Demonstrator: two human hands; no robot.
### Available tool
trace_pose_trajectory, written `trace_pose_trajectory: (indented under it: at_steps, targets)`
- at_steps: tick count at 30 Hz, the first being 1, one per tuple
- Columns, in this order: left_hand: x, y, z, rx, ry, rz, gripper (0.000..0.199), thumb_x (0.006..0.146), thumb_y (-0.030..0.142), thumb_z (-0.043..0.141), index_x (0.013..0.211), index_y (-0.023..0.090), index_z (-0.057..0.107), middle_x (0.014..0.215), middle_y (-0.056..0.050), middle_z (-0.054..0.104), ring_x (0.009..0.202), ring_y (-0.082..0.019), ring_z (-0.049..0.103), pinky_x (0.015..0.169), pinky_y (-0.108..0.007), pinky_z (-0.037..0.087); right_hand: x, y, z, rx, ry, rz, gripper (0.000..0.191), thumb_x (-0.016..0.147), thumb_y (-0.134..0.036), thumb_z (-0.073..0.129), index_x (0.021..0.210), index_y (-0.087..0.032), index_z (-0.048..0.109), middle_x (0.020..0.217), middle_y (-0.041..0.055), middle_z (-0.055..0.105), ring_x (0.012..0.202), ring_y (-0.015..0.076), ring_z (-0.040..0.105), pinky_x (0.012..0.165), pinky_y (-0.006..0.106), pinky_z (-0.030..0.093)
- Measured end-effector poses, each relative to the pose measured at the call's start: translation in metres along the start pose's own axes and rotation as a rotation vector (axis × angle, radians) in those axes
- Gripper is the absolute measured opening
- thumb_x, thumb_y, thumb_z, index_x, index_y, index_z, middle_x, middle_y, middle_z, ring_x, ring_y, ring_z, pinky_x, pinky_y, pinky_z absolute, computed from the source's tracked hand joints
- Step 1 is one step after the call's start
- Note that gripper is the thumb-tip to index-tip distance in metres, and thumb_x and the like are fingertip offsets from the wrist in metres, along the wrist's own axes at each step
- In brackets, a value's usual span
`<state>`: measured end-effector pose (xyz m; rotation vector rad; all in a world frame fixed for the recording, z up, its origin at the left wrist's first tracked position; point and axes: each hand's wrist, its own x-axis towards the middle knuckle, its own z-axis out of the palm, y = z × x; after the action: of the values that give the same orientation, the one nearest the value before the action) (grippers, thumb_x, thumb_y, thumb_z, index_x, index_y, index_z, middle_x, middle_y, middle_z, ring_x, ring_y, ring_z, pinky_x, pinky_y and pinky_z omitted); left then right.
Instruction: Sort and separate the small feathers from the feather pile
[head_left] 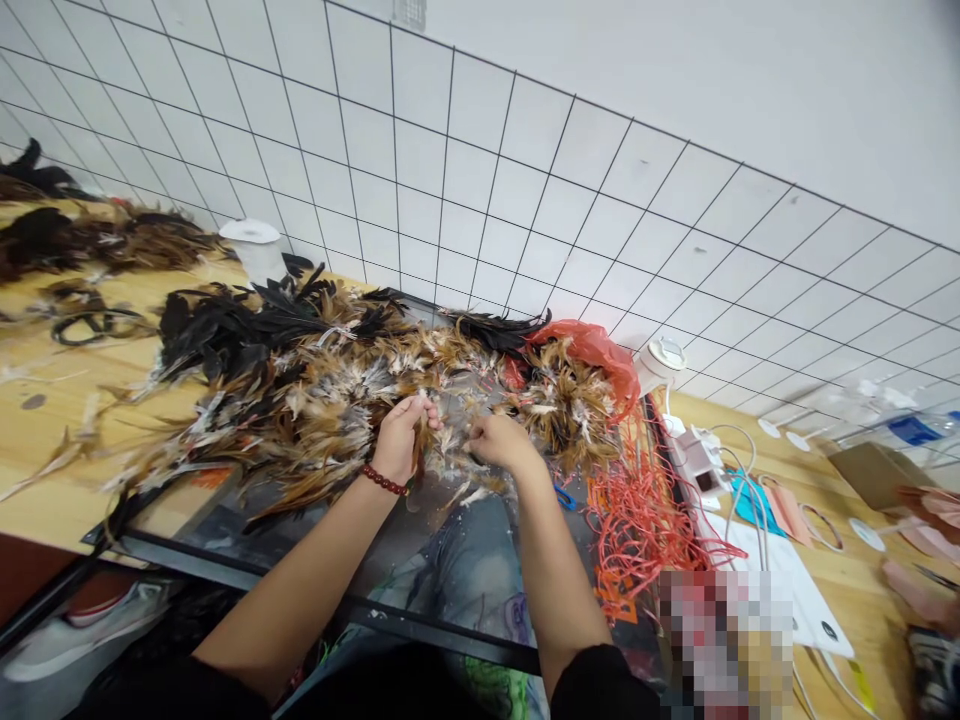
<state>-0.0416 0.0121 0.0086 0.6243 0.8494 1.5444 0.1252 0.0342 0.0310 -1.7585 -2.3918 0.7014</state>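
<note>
My left hand (403, 432), with a dark red bead bracelet (384, 480) on its wrist, pinches a small brown-and-white feather (433, 440) over a dark-framed, see-through tray (420, 505). To its right, my right hand (496, 440) is curled closed, knuckles up; whatever its fingers hold is hidden. A big heap of brown and white feathers (330, 400) lies beside my left hand, with long black feathers (217, 330) at its far left. Past my right hand sits another clump of brown feathers (566, 400). Loose pale feathers (480, 490) lie on the tray between my forearms.
Tangled red cords (637, 510) cover the tray's right side, near a blue tool handle (564, 498). Behind are a red plastic bag (592, 350) and a white spool (255, 250). A black wire grid (450, 160) stands along the back. White cables (750, 470) run over the right of the table.
</note>
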Motion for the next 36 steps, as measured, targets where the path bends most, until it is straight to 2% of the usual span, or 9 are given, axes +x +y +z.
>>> trace_pose_trajectory:
  at_steps: [2, 5, 8, 11, 14, 17, 20, 26, 36]
  targets:
    - [0.001, -0.001, 0.000, -0.011, 0.002, 0.001, 0.026, 0.069, 0.037, 0.071, 0.068, 0.015, 0.057, 0.062, 0.001, 0.055, 0.054, -0.010, 0.051, 0.058, -0.025, 0.046, 0.005, -0.005, 0.009, -0.104, 0.116, 0.088, 0.021, 0.075, -0.038, 0.062, 0.083, -0.021, 0.070, 0.086, 0.0070, 0.071, 0.082, 0.0198, 0.062, 0.064, 0.025, 0.038]
    - [0.001, -0.002, 0.000, -0.024, 0.006, 0.000, 0.025, 0.069, 0.035, 0.071, 0.068, 0.015, 0.057, 0.061, 0.001, 0.054, 0.053, -0.009, 0.050, 0.056, -0.024, 0.045, 0.008, -0.006, 0.015, -0.125, 0.044, 0.080, 0.022, 0.071, -0.041, 0.065, 0.082, -0.022, 0.070, 0.085, 0.0065, 0.071, 0.080, 0.0194, 0.062, 0.061, 0.024, 0.037]
    - [0.002, -0.003, 0.000, -0.016, 0.006, -0.006, 0.025, 0.069, 0.035, 0.071, 0.068, 0.015, 0.056, 0.061, 0.001, 0.054, 0.052, -0.009, 0.050, 0.056, -0.024, 0.045, 0.008, 0.002, 0.013, -0.068, 0.010, 0.015, 0.011, 0.069, -0.025, 0.064, 0.076, -0.021, 0.071, 0.078, 0.0043, 0.070, 0.075, 0.0169, 0.061, 0.059, 0.023, 0.035]
    - [0.001, -0.005, 0.000, 0.012, 0.011, -0.020, 0.026, 0.068, 0.037, 0.071, 0.068, 0.015, 0.057, 0.060, 0.001, 0.055, 0.052, -0.009, 0.051, 0.057, -0.024, 0.044, 0.008, 0.011, 0.006, 0.129, 0.070, -0.074, 0.013, 0.069, -0.018, 0.058, 0.075, -0.018, 0.070, 0.071, 0.0019, 0.068, 0.068, 0.0139, 0.058, 0.060, 0.022, 0.036]
    - [0.000, -0.006, 0.001, 0.039, 0.006, -0.049, 0.027, 0.065, 0.038, 0.072, 0.067, 0.015, 0.058, 0.060, 0.002, 0.056, 0.052, -0.010, 0.051, 0.057, -0.024, 0.044, 0.007, 0.013, 0.000, 0.472, 0.112, -0.143, 0.014, 0.069, -0.020, 0.058, 0.079, -0.016, 0.067, 0.066, -0.0009, 0.063, 0.061, 0.0109, 0.053, 0.059, 0.021, 0.038]
    - [-0.003, -0.007, 0.004, 0.086, -0.025, -0.061, 0.028, 0.063, 0.038, 0.073, 0.067, 0.014, 0.059, 0.061, 0.001, 0.058, 0.054, -0.010, 0.053, 0.058, -0.024, 0.043, 0.005, 0.005, -0.004, 0.780, 0.148, -0.204, 0.022, 0.066, -0.026, 0.063, 0.086, -0.015, 0.062, 0.066, -0.0026, 0.059, 0.057, 0.0092, 0.050, 0.057, 0.020, 0.039]
    - [-0.006, -0.008, 0.007, 0.118, -0.036, -0.072, 0.030, 0.060, 0.040, 0.075, 0.065, 0.014, 0.061, 0.060, 0.000, 0.060, 0.056, -0.011, 0.053, 0.058, -0.023, 0.042, 0.003, -0.007, -0.003, 0.903, 0.171, -0.274, 0.024, 0.066, -0.029, 0.065, 0.085, -0.016, 0.060, 0.067, -0.0028, 0.058, 0.057, 0.0084, 0.050, 0.058, 0.020, 0.039]
    - [-0.004, -0.011, 0.007, 0.085, 0.030, -0.093, 0.038, 0.049, 0.040, 0.081, 0.072, 0.013, 0.066, 0.067, -0.001, 0.065, 0.062, -0.012, 0.055, 0.062, -0.023, 0.041, 0.003, -0.023, 0.008, 0.824, 0.214, -0.275, 0.017, 0.070, -0.025, 0.062, 0.085, -0.017, 0.060, 0.065, -0.0036, 0.059, 0.056, 0.0083, 0.051, 0.056, 0.020, 0.040]
    - [0.000, -0.023, 0.002, 0.203, 0.014, 0.028, 0.030, 0.062, 0.041, 0.074, 0.072, 0.014, 0.066, 0.066, 0.000, 0.061, 0.064, -0.012, 0.051, 0.063, -0.024, 0.039, 0.006, -0.033, 0.019, 0.539, 0.278, -0.211, 0.037, 0.070, -0.013, 0.058, 0.106, -0.021, 0.059, 0.065, -0.0050, 0.061, 0.058, 0.0112, 0.055, 0.060, 0.022, 0.045]
